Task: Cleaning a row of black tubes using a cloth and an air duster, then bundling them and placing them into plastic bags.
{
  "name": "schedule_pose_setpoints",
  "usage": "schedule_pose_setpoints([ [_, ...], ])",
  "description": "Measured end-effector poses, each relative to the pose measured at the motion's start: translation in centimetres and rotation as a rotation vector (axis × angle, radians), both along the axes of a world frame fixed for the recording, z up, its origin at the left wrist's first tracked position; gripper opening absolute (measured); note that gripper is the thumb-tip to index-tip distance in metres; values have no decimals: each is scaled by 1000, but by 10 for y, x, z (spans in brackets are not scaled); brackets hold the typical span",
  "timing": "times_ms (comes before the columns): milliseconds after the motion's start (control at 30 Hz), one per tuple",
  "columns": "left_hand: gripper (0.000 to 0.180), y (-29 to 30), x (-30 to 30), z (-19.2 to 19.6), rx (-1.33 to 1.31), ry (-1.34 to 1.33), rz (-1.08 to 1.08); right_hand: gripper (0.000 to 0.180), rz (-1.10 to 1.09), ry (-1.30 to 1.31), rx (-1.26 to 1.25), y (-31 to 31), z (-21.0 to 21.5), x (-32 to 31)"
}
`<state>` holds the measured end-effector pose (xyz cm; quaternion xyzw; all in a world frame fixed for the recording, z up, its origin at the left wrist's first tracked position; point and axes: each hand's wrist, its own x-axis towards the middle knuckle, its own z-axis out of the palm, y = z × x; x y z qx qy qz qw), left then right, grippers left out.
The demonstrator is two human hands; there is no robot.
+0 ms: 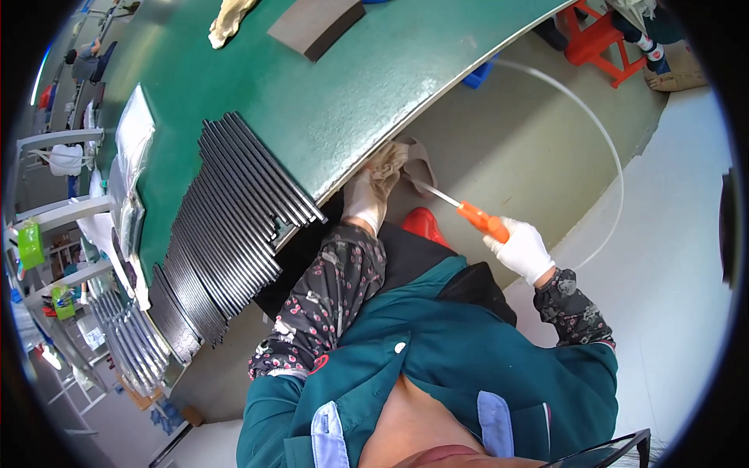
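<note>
My right hand (524, 251), in a white glove, is closed round the handle of an orange air blow gun (477, 219). Its thin metal nozzle (437, 193) points left toward my left hand. A translucent hose (616, 148) arcs on the right side; where it joins the gun is hidden. At the table's front edge, my gloved left hand (365, 201) is closed on a crumpled beige cloth (388, 162), its fingers partly covered. On the green table (335, 101), left of that hand, lies a row of several black rods (226, 226), side by side, some sticking out over the edge.
A grey-brown block (316, 27) and a crumpled cream cloth (228, 22) lie at the table's far side. Plastic bags (134, 148) rest at its left. Below are a red shoe (424, 226), a blue bin (479, 74) and a red stool (594, 43) beside another person's leg.
</note>
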<state>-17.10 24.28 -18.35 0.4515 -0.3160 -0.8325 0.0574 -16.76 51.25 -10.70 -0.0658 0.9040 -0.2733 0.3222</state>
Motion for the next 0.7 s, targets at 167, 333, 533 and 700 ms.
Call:
schedule_pose_setpoints([
  [167, 35, 9, -3, 22, -16, -135, 42, 31, -142, -32, -43, 11, -14, -6],
  [333, 27, -11, 7, -13, 255, -8, 8, 30, 93, -9, -17, 14, -4, -10],
  [533, 25, -23, 8, 11, 635, 215, -137, 25, 218, 21, -106, 1, 32, -5],
  [700, 33, -24, 15, 12, 723, 358, -270, 26, 162, 80, -41, -2, 34, -7],
])
